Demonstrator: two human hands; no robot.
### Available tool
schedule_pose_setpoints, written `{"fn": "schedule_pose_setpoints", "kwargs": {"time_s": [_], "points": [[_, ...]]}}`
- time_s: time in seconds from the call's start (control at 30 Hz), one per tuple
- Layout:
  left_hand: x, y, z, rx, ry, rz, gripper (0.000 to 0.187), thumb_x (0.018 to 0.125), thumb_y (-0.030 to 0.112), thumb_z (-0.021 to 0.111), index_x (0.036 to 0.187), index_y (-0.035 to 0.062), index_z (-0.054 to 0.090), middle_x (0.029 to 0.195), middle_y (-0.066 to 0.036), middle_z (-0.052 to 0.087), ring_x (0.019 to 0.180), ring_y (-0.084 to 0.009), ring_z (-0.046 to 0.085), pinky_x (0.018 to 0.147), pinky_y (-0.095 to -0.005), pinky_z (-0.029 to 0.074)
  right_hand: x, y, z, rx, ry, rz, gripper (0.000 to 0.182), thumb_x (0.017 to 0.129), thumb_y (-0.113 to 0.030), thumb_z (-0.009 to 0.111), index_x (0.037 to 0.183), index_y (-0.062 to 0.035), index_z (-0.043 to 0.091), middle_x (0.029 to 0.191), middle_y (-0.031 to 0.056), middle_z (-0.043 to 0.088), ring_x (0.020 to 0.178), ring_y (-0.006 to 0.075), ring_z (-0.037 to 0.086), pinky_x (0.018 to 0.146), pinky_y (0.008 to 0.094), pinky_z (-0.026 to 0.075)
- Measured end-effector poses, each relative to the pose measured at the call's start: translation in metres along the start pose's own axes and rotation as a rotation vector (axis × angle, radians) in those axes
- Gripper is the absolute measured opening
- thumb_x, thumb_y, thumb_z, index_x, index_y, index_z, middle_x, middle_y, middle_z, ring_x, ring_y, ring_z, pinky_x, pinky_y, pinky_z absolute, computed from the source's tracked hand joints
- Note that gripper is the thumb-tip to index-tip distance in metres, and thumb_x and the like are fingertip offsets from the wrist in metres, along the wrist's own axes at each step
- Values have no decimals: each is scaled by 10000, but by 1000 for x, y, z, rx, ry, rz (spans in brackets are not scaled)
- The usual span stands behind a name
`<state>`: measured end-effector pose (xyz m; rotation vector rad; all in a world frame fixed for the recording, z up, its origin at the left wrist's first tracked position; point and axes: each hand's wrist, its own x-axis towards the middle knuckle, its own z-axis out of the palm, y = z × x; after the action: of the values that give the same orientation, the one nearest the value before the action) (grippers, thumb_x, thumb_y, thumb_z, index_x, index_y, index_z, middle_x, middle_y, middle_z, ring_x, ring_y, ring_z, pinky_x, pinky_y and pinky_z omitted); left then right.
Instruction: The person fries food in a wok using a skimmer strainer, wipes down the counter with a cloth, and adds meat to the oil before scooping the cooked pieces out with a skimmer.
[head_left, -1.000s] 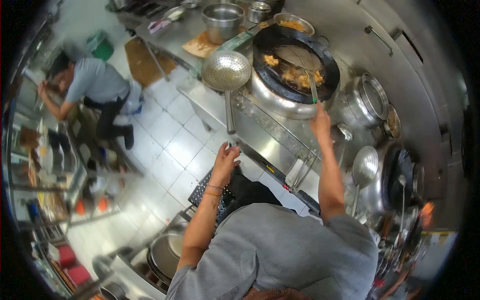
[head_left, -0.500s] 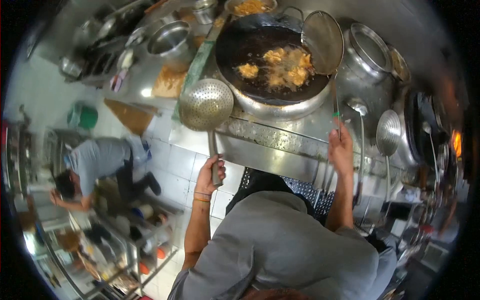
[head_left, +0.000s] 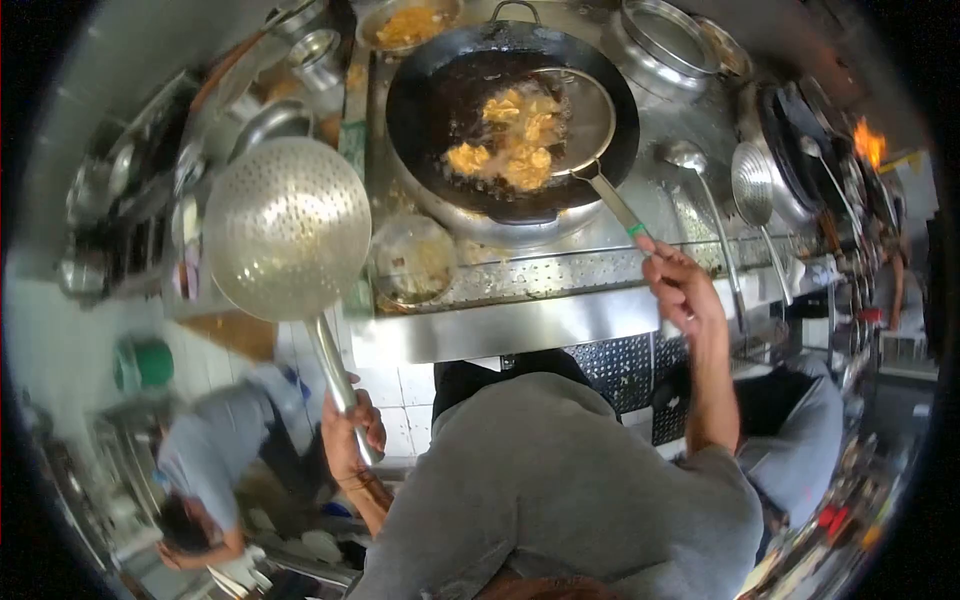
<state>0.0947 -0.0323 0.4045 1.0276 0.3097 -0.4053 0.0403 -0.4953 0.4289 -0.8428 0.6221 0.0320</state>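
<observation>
My left hand (head_left: 352, 432) is closed around the metal handle of a large perforated skimmer (head_left: 290, 230), raised beside the stove front with its bowl facing up toward me. My right hand (head_left: 685, 285) grips the end of the handle of a round wire-mesh strainer (head_left: 592, 120); a green tie (head_left: 636, 229) is on that handle. The strainer's hoop lies inside a black wok (head_left: 408, 140), against the right side of several golden fried pieces (head_left: 525, 165) bubbling in dark oil. Part of the hoop dips out of sight at its left edge.
On the right of the steel stove lie a ladle (head_left: 687, 155) and another perforated skimmer (head_left: 752, 185). Behind them stands a metal pot (head_left: 660, 75). A flame (head_left: 868, 143) burns far right. A bowl of fried food (head_left: 408, 25) sits behind the wok. A co-worker (head_left: 215, 450) bends at lower left.
The mesh strainer has gone from above the wok's right edge down to the frying pieces. The perforated skimmer has moved left and up, closer to the camera. My view has shifted too.
</observation>
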Motion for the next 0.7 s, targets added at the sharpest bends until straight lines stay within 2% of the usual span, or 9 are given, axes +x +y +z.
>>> {"fn": "schedule_pose_setpoints", "kwargs": {"time_s": [0.1, 0.13, 0.17, 0.23, 0.3, 0.33, 0.37, 0.47, 0.7], "points": [[33, 45, -13, 73, -65, -18, 464, 724, 30, 532, 1170, -25, 415, 614, -49, 415, 360, -122, 413, 286, -239, 354, -2, 15, 21, 61, 23, 16, 324, 957, -24, 447, 1279, -5, 476, 747, 24, 457, 399, 5, 272, 248, 153, 221], [48, 56, -24, 158, -125, 6, 454, 773, 80, 611, 1170, -43, 430, 592, -44, 428, 331, -119, 416, 267, -250, 378, 0, 21, 22, 138, -30, 28, 337, 954, -15, 447, 1290, -5, 466, 745, 23, 455, 397, 5, 274, 245, 153, 221], [60, 68, -30, 147, -141, 5, 454, 773, 80, 611, 1170, -43, 430, 592, -44, 428, 331, -119, 416, 267, -250, 378, 2, 26, 26, 215, -89, 40, 350, 952, -7, 448, 1301, -5, 455, 742, 22, 453, 396, 6, 276, 243, 152, 221], [81, 92, -38, 288, -163, -8, 470, 764, 78, 602, 1182, -46, 427, 601, -52, 435, 327, -120, 413, 267, -250, 373, 0, 35, 37, 205, -64, 17, 368, 947, 4, 452, 1315, -7, 439, 737, 19, 447, 390, 6, 273, 239, 152, 222], [97, 108, -48, 333, -184, -23, 463, 765, 63, 558, 1194, -47, 425, 611, -61, 443, 327, -123, 408, 267, -256, 370, -4, 46, 42, 186, -2, -27, 371, 943, 11, 453, 1313, -7, 441, 728, 12, 438, 388, 5, 273, 239, 152, 224], [103, 118, -47, 390, -181, -28, 451, 737, 18, 486, 1183, -36, 443, 619, -67, 453, 348, -130, 429, 287, -257, 369, -6, 52, 43, 184, -10, -46, 398, 937, 21, 452, 1333, -9, 426, 728, 8, 440, 393, 1, 278, 245, 146, 226], [109, 124, -47, 445, -180, -29, 463, 710, -27, 414, 1171, -24, 460, 627, -72, 463, 369, -137, 450, 306, -258, 369, -10, 58, 48, 180, 5, -54, 398, 937, 21, 452, 1333, -9, 426, 728, 8, 440, 393, 1, 278, 245, 146, 226], [129, 131, -45, 457, -248, -26, 408, 734, -22, 399, 1135, -13, 472, 630, -67, 476, 386, -135, 459, 327, -254, 381, -18, 76, 58, -36, 55, -151, 406, 936, -3, 486, 1340, -21, 455, 706, -10, 428, 388, -3, 235, 263, 142, 215], [150, 137, -24, 397, -401, -28, 409, 749, -24, 381, 1151, -6, 456, 647, -61, 486, 403, -137, 463, 334, -260, 389, -35, 100, 68, 72, 57, -232, 400, 938, -21, 509, 1335, -33, 469, 700, -20, 430, 388, -7, 220, 272, 140, 195]]}}
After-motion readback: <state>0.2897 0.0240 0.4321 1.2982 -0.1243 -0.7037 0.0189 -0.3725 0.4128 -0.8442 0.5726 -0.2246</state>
